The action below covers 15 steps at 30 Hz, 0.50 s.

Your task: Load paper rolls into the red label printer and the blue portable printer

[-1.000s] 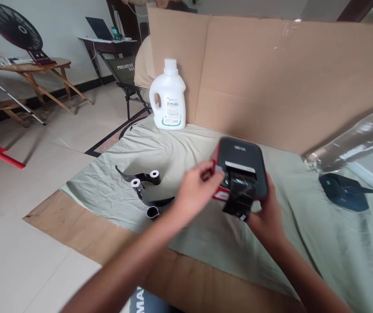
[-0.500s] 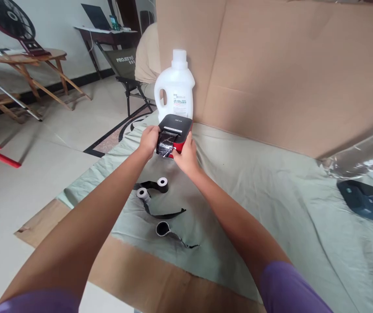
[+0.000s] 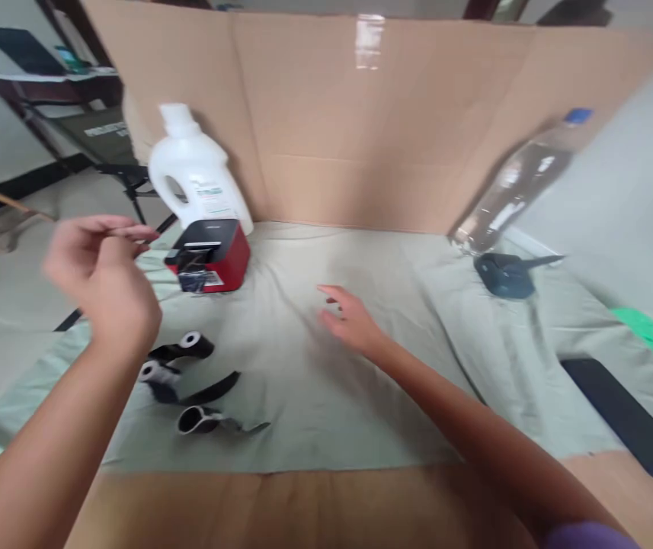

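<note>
Bare cloth lying open centre. Printer and jug crowding far left; rolls cluttering near left. Cardboard wall blocking rear. Bottle leaning in far right.

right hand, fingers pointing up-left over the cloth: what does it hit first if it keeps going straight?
Likely the red and black printer. The right hand points up-left across bare green cloth, nothing between. Depth is blurred; it might pass just right of it, toward the white jug.

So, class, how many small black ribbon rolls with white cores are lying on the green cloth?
3, clustered below the left hand: one nearest the red printer, one just left and nearer, and one closest to the cloth's front edge. None seems hidden.
</note>
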Motion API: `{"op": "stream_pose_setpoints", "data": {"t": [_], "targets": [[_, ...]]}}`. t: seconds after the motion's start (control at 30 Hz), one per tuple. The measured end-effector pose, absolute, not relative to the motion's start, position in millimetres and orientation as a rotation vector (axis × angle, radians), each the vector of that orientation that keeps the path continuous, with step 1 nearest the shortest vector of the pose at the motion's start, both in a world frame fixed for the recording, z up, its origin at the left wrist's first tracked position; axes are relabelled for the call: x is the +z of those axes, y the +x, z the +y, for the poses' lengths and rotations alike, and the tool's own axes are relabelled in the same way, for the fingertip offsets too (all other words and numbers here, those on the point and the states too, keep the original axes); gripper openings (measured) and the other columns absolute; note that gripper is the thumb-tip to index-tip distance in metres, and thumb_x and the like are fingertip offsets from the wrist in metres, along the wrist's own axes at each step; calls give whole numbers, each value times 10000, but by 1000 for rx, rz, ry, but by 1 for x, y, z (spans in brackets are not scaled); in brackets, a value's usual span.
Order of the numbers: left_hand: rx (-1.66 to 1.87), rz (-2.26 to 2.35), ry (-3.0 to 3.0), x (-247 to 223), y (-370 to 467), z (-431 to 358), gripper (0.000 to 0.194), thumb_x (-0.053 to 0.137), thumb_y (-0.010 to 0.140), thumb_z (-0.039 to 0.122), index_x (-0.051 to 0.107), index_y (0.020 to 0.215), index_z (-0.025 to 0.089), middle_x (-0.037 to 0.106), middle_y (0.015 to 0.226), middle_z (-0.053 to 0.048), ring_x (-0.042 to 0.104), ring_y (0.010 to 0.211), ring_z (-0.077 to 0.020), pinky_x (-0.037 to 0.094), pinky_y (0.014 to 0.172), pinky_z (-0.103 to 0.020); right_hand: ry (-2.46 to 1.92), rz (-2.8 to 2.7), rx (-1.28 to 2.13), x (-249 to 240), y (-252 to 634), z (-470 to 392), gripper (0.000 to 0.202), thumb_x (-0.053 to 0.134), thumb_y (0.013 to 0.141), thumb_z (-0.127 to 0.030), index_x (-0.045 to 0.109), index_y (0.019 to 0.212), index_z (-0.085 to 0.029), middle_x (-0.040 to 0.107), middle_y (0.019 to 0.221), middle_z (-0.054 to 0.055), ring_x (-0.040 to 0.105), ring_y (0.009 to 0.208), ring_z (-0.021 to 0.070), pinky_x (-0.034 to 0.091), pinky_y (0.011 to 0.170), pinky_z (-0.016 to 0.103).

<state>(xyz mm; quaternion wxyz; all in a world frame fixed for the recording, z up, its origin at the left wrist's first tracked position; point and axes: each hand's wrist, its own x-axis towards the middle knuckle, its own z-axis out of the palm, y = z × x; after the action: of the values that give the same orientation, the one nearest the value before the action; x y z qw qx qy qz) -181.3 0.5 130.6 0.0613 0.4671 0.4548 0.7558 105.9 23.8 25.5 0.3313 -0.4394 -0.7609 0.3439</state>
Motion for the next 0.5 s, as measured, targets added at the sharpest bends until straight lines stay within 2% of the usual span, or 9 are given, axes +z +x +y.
{"op": "stream_pose_setpoints", "data": {"t": [0.03, 0.13, 0.2, 0.27, 0.37, 0.5], "targets": [[2268, 1274, 1428, 139, -152, -19, 117, 514, 860, 11, 580, 850, 107, 600, 789, 44, 678, 957, -146, 336, 645, -369, -1243, -1941, 844, 25, 146, 13, 426, 555, 868, -310, 604, 1287, -250, 622, 1316, 89, 637, 1091, 254, 546, 858, 413], [2099, 1058, 1436, 147, -57, -77, 256, 501, 862, 54, 657, 848, 255, 648, 806, 47, 653, 846, -139, 447, 720, -425, -1520, -1707, 644, 23, 254, -15, 304, 557, 844, -326, 671, 1106, -224, 707, 1096, 91, 666, 938, 240, 540, 789, 397], [1983, 873, 1507, 138, 2, -107, 217, 539, 866, 65, 671, 859, 238, 686, 830, 42, 654, 817, -145, 483, 719, -380, -1673, -1521, 539, 18, 308, -25, 257, 563, 820, -339, 676, 1011, -209, 716, 1015, 90, 667, 864, 234, 533, 780, 399], [1583, 669, 1377, 124, 52, -128, 153, 540, 884, 91, 651, 866, 195, 690, 780, 5, 646, 730, -136, 499, 656, -314, -1749, -1397, 475, 12, 345, -28, 223, 560, 797, -341, 659, 942, -203, 711, 1000, 92, 664, 877, 241, 525, 803, 404], [1043, 513, 985, 115, 109, -143, 111, 503, 905, 173, 611, 877, 164, 704, 735, -43, 670, 718, -157, 526, 704, -308, -1902, -1317, 408, 7, 377, -19, 299, 580, 761, -344, 617, 1013, -189, 682, 1063, 114, 655, 933, 266, 513, 861, 430], [529, 345, 1001, 135, 154, -133, 117, 532, 871, 269, 590, 846, 171, 697, 732, -57, 697, 739, -190, 538, 703, -308, -2272, -1178, 291, 19, 404, 17, 659, 701, 683, -409, 520, 1237, -102, 562, 1256, 223, 546, 1185, 373, 425, 1016, 502]]}}
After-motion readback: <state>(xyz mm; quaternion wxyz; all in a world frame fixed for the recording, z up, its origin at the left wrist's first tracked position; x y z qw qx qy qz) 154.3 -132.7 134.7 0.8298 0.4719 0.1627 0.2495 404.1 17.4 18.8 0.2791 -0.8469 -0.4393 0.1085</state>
